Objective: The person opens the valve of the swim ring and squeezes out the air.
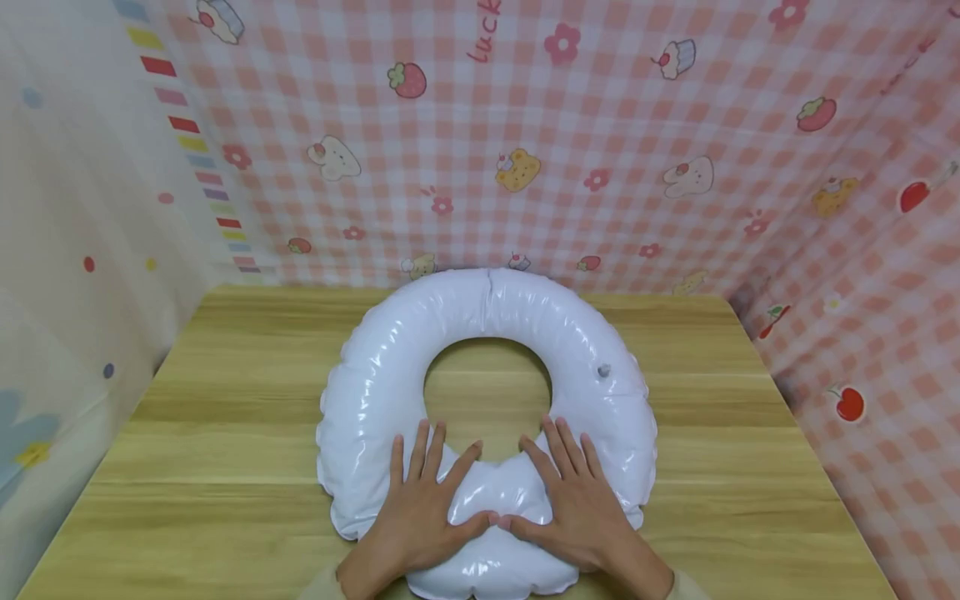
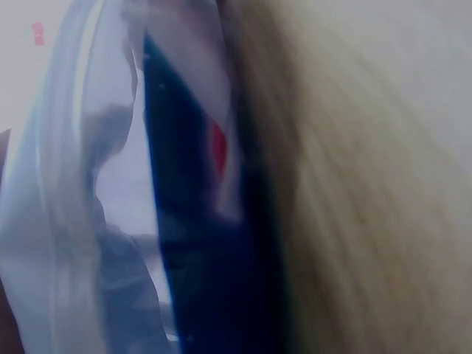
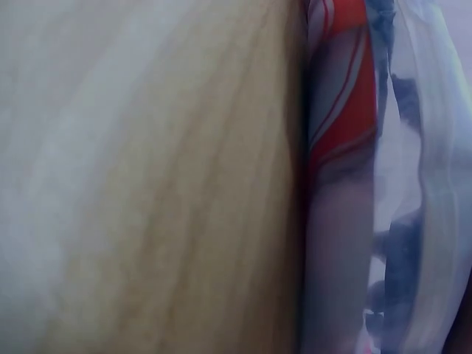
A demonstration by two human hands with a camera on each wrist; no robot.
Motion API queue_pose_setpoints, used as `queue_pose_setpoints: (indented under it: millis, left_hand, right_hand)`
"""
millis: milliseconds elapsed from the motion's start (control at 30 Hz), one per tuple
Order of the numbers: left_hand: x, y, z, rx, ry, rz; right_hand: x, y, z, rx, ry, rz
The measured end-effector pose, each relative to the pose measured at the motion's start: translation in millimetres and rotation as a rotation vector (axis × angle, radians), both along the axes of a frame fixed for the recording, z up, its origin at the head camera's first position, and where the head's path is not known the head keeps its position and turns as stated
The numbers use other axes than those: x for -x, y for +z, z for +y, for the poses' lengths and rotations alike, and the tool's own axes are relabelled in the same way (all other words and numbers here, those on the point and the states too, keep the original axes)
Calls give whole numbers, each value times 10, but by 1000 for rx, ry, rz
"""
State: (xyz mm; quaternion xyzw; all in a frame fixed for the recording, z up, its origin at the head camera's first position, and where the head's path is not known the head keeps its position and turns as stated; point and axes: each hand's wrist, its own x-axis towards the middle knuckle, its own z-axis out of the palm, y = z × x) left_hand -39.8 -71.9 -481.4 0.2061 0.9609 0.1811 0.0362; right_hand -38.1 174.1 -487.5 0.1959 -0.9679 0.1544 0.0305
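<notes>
A white inflatable swim ring [image 1: 390, 342] lies flat in front of me, puffed up, with a wrinkled seam round its outer edge. A small valve [image 1: 604, 370] sticks up on its right side. My left hand [image 1: 426, 512] rests on the near left part of the ring, fingers spread and pointing away. On the near right part rests my right hand [image 1: 576, 510], also spread, the two thumb tips meeting in the middle. The ring's side, close up in the left wrist view, shows a dark blue print [image 2: 181, 169]; the right wrist view has a red-and-white print [image 3: 354, 110].
The ring lies on a wood-grain table [image 1: 225, 433]. A pink checked cloth [image 1: 465, 125] with printed fruit and animals hangs behind and to the right. To the left hangs a pale cloth [image 1: 90, 183] with coloured dots.
</notes>
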Motion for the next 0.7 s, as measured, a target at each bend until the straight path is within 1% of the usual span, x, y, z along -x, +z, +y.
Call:
queue_pose_setpoints:
  millis: [300, 533, 700]
  left_hand:
    - [1, 14, 25, 18, -11, -20]
    - [1, 29, 26, 29, -4, -42]
    - [4, 32, 18, 23, -3, -51]
  right_hand:
    - [-7, 18, 11, -23, -10, -66]
    - [3, 45, 2, -31, -4, -131]
    - [5, 53, -11, -30, 5, -129]
